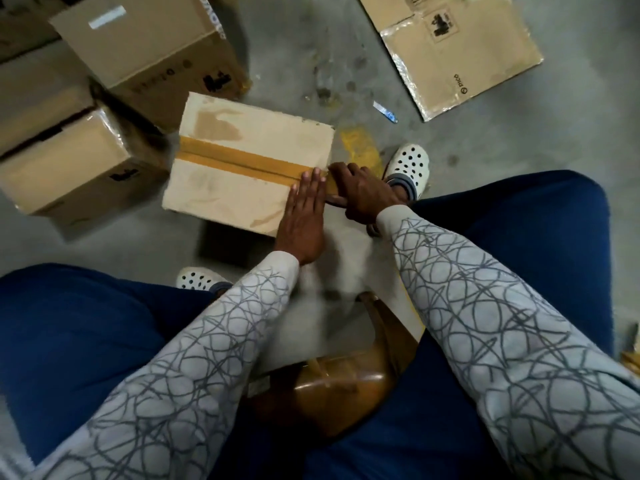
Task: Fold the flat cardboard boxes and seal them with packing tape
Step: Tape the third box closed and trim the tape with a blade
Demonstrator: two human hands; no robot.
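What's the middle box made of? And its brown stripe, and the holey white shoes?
The box looks like matte tan cardboard, scuffed in patches. The stripe is probably plastic packing tape: smooth, flat along the seam. The shoes seem moulded foam or rubbery plastic, given their round holes.

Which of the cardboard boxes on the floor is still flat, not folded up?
The flat box at the upper right, lying alone. The taped box in the middle and the left boxes are folded up.
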